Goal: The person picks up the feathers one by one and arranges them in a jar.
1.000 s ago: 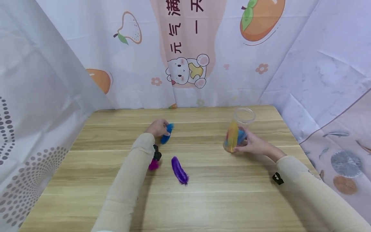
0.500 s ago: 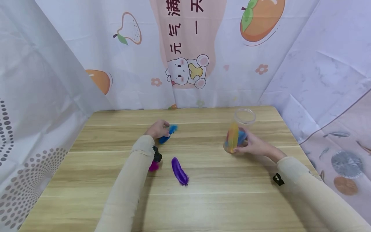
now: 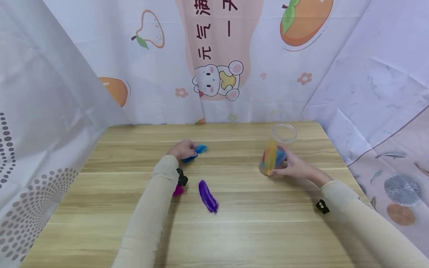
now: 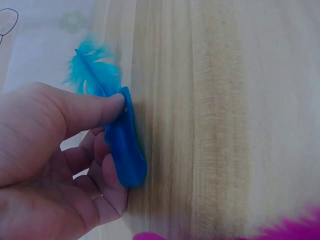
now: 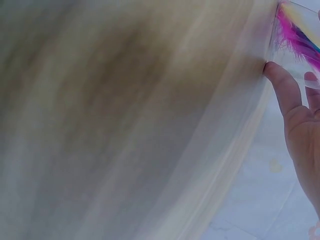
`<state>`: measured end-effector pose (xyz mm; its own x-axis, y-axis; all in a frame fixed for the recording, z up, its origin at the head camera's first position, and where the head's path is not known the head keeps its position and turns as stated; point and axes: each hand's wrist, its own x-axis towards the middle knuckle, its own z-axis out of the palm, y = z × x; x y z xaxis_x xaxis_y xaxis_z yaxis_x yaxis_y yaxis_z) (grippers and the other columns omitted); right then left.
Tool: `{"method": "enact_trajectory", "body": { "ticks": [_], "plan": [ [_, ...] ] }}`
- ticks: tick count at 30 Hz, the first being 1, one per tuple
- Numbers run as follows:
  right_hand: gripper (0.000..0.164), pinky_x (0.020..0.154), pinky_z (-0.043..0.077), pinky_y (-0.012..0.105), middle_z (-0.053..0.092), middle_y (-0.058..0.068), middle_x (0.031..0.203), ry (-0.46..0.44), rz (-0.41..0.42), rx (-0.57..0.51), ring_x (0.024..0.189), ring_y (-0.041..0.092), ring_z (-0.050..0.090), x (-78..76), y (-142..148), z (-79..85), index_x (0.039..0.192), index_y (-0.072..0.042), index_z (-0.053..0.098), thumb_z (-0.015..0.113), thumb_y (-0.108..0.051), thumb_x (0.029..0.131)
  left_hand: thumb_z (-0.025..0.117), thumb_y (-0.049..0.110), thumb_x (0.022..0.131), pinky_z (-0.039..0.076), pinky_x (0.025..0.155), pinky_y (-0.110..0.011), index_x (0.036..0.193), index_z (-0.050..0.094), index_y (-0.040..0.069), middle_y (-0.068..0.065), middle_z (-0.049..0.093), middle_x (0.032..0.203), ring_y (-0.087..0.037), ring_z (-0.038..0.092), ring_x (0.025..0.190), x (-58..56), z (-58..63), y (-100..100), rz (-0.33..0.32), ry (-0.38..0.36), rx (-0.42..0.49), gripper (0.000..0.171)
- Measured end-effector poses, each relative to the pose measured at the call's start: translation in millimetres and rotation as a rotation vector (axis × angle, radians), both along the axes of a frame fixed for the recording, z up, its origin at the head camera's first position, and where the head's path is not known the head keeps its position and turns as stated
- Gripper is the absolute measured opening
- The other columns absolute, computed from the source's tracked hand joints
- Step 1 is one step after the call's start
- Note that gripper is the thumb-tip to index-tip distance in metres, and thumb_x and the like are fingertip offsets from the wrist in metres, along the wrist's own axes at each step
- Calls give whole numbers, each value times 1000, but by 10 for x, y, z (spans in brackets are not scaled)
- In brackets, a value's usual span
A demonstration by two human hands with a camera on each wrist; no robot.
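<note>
in the head view, we see the left hand (image 3: 183, 149) over the far left part of the wooden table (image 3: 248, 238); its grip is narrow, a pinch on the blue feather (image 3: 201, 149). well apart from it, the right hand (image 3: 294, 165) holds the clear cup (image 3: 284, 141) low on its side, with a wider grip, and the mouth of the cup is upward. inside the cup we can see an orange feather (image 3: 270, 160) and some blue and red colour. the purple feather (image 3: 208, 197) lies between the two arms, nearer to the person, and the pink feather (image 3: 178, 191) is partly hidden by the left sleeve (image 3: 151, 208).

in the left wrist view, the pinch is more clear to us: the thumb (image 4: 95, 107) presses the blue feather where the pale fluffy end meets the darker smooth part, and the other fingers are curved behind it. whether the dark end touches the table, we cannot tell. we judge that the step in hand is the picking up of this feather, to be added to the others in the cup.

in the right wrist view, only the upper right corner helps us: a fingertip touches the cup, and another pink feather (image 5: 295, 37) shows through its wall. the next move, in our opinion, calls for a lift with the pinch kept firm, then a carry to the cup's mouth, while the right hand should keep the cup steady.
</note>
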<state>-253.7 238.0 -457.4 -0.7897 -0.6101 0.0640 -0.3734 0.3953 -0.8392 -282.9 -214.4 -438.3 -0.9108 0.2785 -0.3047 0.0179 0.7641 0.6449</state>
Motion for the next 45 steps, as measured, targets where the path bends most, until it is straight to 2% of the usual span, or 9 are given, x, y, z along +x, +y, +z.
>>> {"method": "enact_trajectory", "body": {
  "ticks": [3,5,8,10,18,27,33,39,45],
  "plan": [
    [95,106,39,61,46,24,139,-5,-4,4,128,40,47,9,1,7,151,-5,18,84,-6,84,58,6,100,41,70,-30,79,48,5,-2,46,76,-18,47,74,13,-2,-25,-7,-3,16,23],
    [95,106,40,61,46,24,139,-8,0,-1,128,40,48,9,0,8,151,-5,18,84,-5,84,57,10,103,48,84,-36,97,59,-1,-9,58,94,-24,56,92,31,-4,-47,18,-21,42,13],
    [94,104,42,60,45,23,139,-8,6,-18,127,40,48,6,-2,5,150,-5,18,84,-3,83,55,11,104,44,106,-47,132,55,-7,-21,57,129,-33,52,122,55,-9,-61,71,-49,79,33],
    [94,104,43,60,45,23,139,-4,4,-20,126,39,48,4,1,3,151,-4,18,84,-3,83,55,10,105,40,111,-49,140,50,-7,-24,53,137,-36,49,129,58,-17,-58,94,-56,103,39],
    [95,103,45,57,46,22,138,8,-2,-8,126,38,49,13,8,-1,151,-6,18,84,-5,83,57,7,104,40,112,-49,142,47,-9,-27,51,138,-39,47,131,65,-37,-40,99,-27,137,43],
    [94,104,41,63,46,24,138,11,3,-9,127,40,48,22,9,-3,151,-6,17,83,-6,84,60,6,102,42,107,-47,140,49,-7,-24,53,130,-35,49,123,104,-73,-95,152,13,257,41],
    [100,105,41,62,45,26,140,-7,-3,13,129,43,47,28,26,-29,154,-5,13,84,-7,84,61,8,102,47,98,-37,140,48,-5,-17,52,124,-29,49,116,127,7,-97,140,-18,348,42],
    [98,105,40,63,45,25,139,3,4,2,129,43,47,26,19,-23,153,-4,14,84,-7,84,64,9,100,53,75,-28,133,53,-1,-16,56,119,-25,56,101,117,89,-116,120,-39,406,36],
    [97,106,40,63,44,25,140,-2,5,-1,130,42,46,16,7,6,153,-5,15,84,-6,84,67,7,98,59,79,-34,132,53,-1,-17,57,118,-27,61,101,125,117,-133,136,-73,484,38]
  ]
}}
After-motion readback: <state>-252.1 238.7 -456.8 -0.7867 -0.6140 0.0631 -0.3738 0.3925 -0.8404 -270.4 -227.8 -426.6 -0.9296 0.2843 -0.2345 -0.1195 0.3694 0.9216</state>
